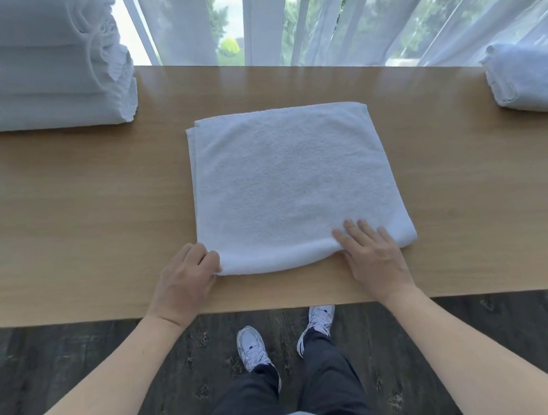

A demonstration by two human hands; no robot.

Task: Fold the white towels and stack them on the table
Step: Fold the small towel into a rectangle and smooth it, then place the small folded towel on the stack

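Hands (279,265) at folded towel (297,183), towel stack (33,81) on table (76,214)

No readable text, labels, brands or numbers were found — the towel (297,183), table (59,216) and shoes (253,347) carried no legible markings.

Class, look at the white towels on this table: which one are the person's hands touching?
The folded towel lying alone at the table's centre: the left hand grips its near corner, the right hand rests on its near edge. The stack and roll lie untouched.
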